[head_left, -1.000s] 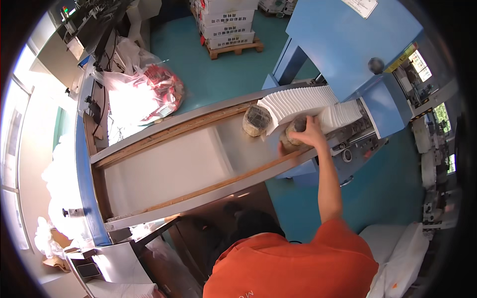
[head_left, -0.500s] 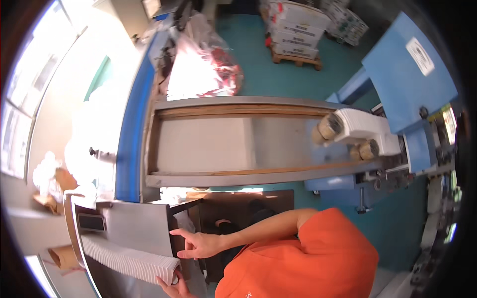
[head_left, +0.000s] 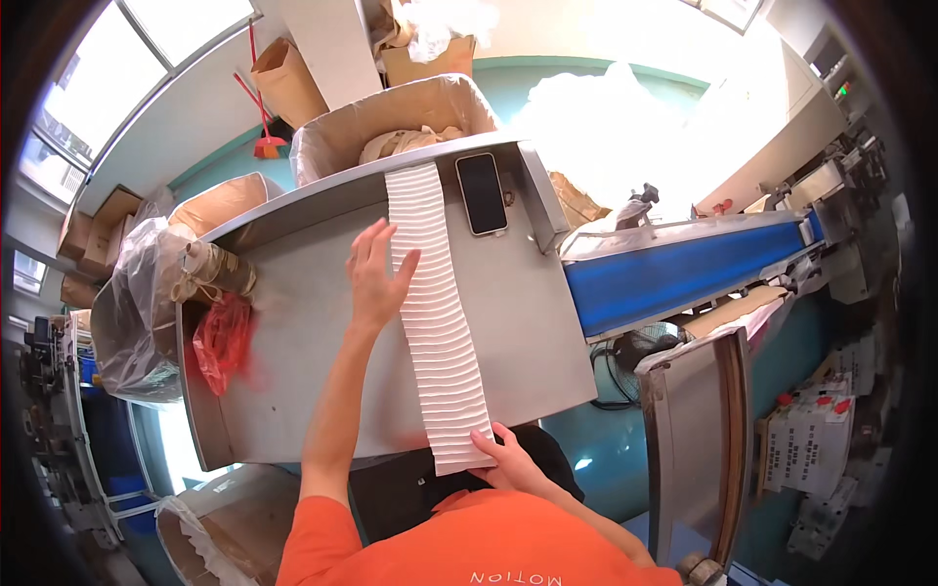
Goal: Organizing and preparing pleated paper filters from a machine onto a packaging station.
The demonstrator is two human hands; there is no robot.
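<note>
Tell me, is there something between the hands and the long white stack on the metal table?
Nothing visible. The left hand rests directly against the left side of the white pleated stack, and the right hand touches its near end. The black phone lies beside the far end, apart from both hands, on the metal table.

Table (head_left: 528, 322): brushed matt steel. Stacked strip (head_left: 438, 313): white ribbed paper. Phone (head_left: 482, 193): glossy black glass.

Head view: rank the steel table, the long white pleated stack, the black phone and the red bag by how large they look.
1. steel table
2. white pleated stack
3. black phone and red bag: these two look alike in size, so left unranked.
</note>
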